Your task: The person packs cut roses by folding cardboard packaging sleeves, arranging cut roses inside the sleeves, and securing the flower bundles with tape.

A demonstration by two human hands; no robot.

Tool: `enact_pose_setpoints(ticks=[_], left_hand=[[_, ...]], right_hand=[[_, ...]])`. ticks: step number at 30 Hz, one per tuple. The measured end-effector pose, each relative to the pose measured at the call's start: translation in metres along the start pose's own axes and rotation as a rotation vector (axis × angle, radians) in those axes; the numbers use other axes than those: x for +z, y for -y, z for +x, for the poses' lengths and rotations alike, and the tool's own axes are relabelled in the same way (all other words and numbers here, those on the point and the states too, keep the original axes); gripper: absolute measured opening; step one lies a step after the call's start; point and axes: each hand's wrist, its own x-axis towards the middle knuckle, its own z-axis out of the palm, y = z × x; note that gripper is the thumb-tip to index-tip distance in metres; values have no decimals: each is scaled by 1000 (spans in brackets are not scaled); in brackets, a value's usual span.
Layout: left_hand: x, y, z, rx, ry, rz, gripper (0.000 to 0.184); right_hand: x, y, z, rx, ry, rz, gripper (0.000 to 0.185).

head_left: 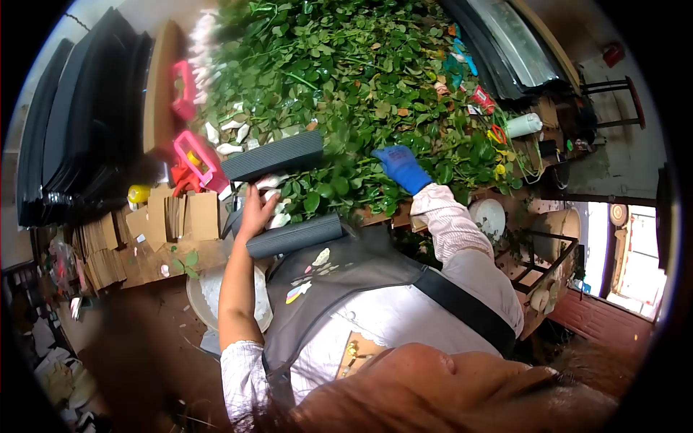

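My left hand (258, 212) is bare, its fingers curled against white rose buds (271, 182). These buds lie between two dark ribbed sheets: an upper ribbed sheet (278, 155) and a lower ribbed sheet (296, 237) near my apron. To the right, my right hand (403, 169) wears a blue glove and reaches into the leafy green stems (346, 169). Its fingers are drawn together among the leaves; what they grip is hidden. More white buds (229, 148) sit just past the upper sheet.
A thick layer of cut leafy stems (346, 72) covers the table. Pink-handled tools (202, 160) and folded cardboard pieces (170, 220) are at left, beside stacked black sheets (86, 115). A white roll (524, 125) and orange-handled scissors (497, 134) lie at right. Buckets (489, 218) stand below.
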Motion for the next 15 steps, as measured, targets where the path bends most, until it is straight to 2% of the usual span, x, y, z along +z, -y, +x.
enact_pose_setpoints(ticks=[2, 4, 5, 7, 8, 9, 10, 11, 13, 15], left_hand=[[2, 8, 0, 6, -11, -56, 48], [8, 23, 1, 11, -32, -115, 40], [-3, 16, 2, -82, 215, -275, 34], [-4, 6, -2, -503, 296, -90, 33], [-1, 17, 1, -130, 113, 81, 36], [0, 29, 1, 144, 143, 284, 37], [0, 36, 2, 447, 97, 541, 39], [-1, 44, 3, 722, -18, 753, 41], [35, 87, -2, 270, -195, 430, 38], [10, 24, -6, 227, -76, -22, 37]], right_hand=[[-35, 7, -9, -49, -102, 0, 43], [-90, 35, -21, 58, 65, -131, 50], [-112, 50, -26, 101, 152, -201, 53], [-129, 80, -24, -30, 119, -30, 40], [-132, 99, -18, -95, 130, 39, 36], [-133, 115, -11, -159, 144, 107, 34], [-111, 125, 1, -165, 44, 134, 29], [-100, 131, 5, -148, 40, 116, 28], [-94, 125, 10, -103, 14, 68, 26], [-106, 115, -1, -65, -10, 24, 24]])
